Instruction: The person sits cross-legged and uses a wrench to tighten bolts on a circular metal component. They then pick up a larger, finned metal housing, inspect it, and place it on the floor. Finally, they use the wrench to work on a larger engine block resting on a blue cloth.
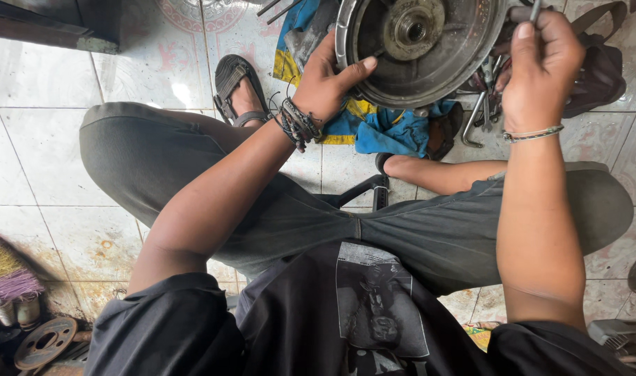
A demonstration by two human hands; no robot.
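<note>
Greasy matt metal drum, crumpled blue cloth, glossy floor tiles

Brake drum's top beyond the frame edge

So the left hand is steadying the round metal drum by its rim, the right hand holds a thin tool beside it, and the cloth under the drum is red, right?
Not quite: the head view shows the cloth under the drum is blue, with some yellow, not red. The rest holds: the left hand grips the drum's rim, and the right hand holds a thin metal tool beside it.
</note>
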